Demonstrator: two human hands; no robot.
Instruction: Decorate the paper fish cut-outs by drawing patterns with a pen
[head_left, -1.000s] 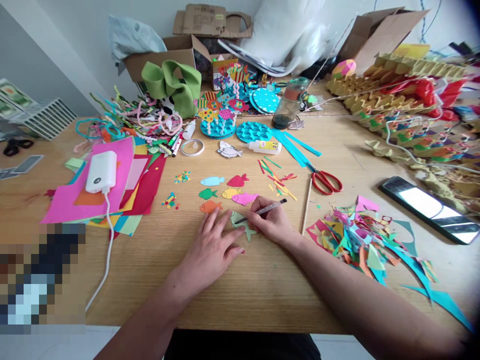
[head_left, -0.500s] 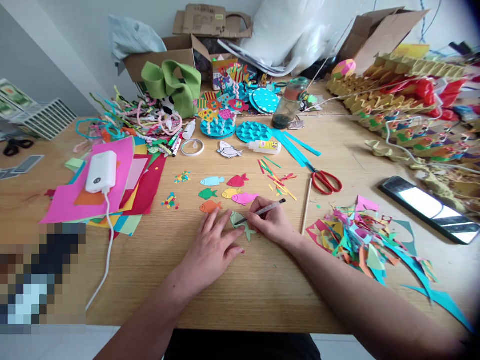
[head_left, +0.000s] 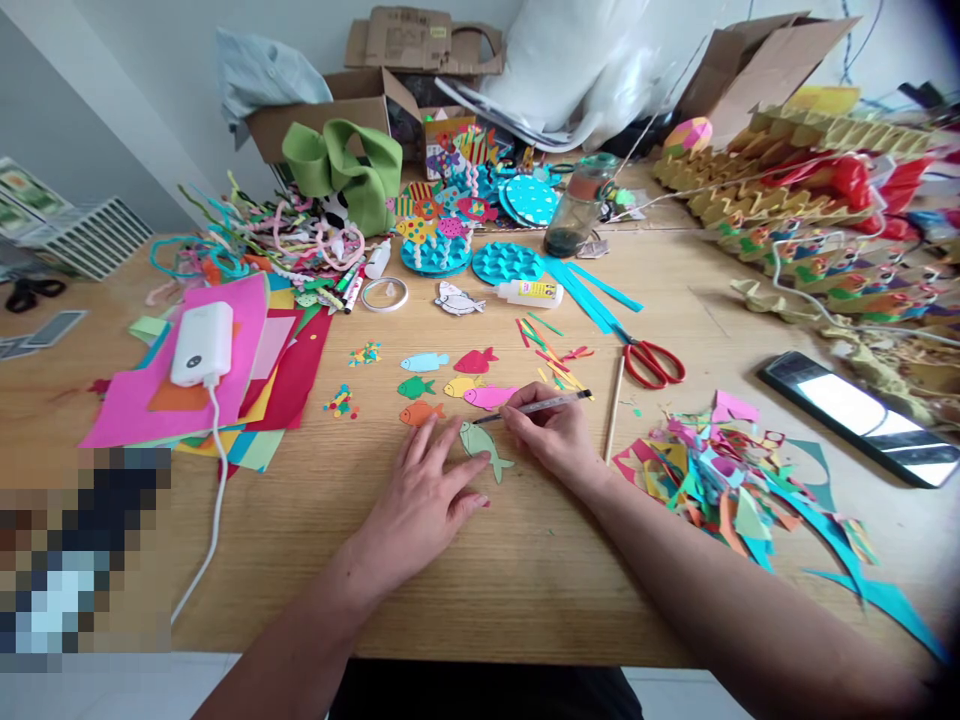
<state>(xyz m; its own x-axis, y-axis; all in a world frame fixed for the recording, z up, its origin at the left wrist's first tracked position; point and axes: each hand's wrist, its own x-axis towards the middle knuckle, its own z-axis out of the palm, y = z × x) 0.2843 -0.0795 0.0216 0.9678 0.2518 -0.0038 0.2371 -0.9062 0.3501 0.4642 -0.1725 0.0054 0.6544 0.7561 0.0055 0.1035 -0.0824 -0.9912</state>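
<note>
Left hand [head_left: 421, 500] spread, apparently steadying the green fish [head_left: 482, 446]; right hand [head_left: 551, 432] pinches pen [head_left: 544, 404] at its head.

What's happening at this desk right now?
A person bends over the desk with a pen in the right hand, its tip at the head end of a pale green paper fish. The left hand rests flat, fingers at that fish and at an orange fish. Blue, red, green, yellow and pink fish lie just beyond. Red-handled scissors and a glue bottle lie unheld.
</note>
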